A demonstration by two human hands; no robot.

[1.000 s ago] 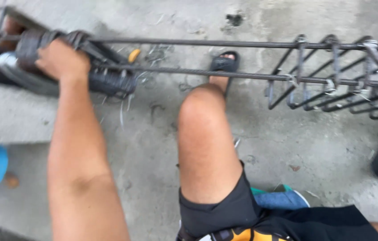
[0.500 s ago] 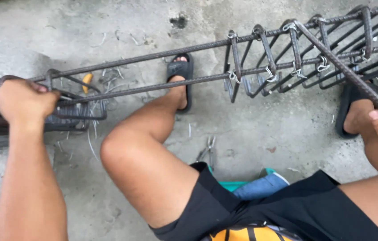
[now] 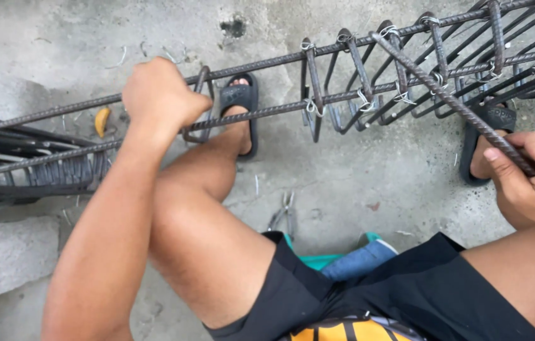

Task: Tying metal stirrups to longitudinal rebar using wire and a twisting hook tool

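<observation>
A long cage of ribbed steel bars (image 3: 267, 63) runs across the view above my knees, with several bent steel stirrups (image 3: 356, 82) wire-tied onto it at the right. My left hand (image 3: 157, 95) is closed on a loose stirrup (image 3: 201, 104) threaded on the bars, left of the tied group. A bundle of loose stirrups (image 3: 34, 164) hangs on the bars at far left. My right hand (image 3: 532, 173) grips the near end of a slanted ribbed bar (image 3: 450, 98).
Pliers (image 3: 286, 211) lie on the concrete floor between my legs. A yellow object (image 3: 101, 120) lies on the floor behind the bars. A concrete block (image 3: 5, 252) sits at lower left. My feet in black sandals (image 3: 239, 101) rest under the cage. Wire scraps litter the floor.
My left hand has left the bundle at far left and slid one stirrup rightward along the bars. My right hand has come into view, gripping the slanted bar.
</observation>
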